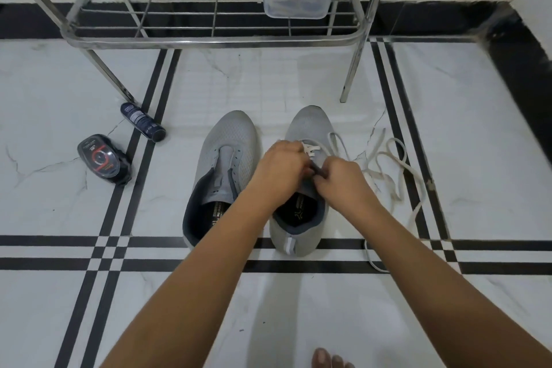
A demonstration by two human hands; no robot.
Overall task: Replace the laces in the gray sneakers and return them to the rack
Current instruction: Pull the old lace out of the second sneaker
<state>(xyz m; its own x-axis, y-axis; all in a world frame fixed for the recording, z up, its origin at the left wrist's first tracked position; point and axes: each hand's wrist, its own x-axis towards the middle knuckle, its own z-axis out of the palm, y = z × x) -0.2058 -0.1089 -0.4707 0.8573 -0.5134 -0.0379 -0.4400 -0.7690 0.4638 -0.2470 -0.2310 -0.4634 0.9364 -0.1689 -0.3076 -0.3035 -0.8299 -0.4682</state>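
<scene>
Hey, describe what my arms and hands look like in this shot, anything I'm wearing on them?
Both arms are bare: no sleeve shows on the left forearm or right forearm up to the frame edge. The left hand and right hand have no gloves, and no watch, bracelet or ring is visible on the sides facing the camera.

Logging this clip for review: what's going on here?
A person is lacing the right-hand sneaker on the floor. The left hand and right hand both pinch at its eyelet area, where a white lace crosses the front eyelets, its loose ends trailing to the side. The left-hand sneaker has no lace yet. Neither shoe is on the rack.
</scene>
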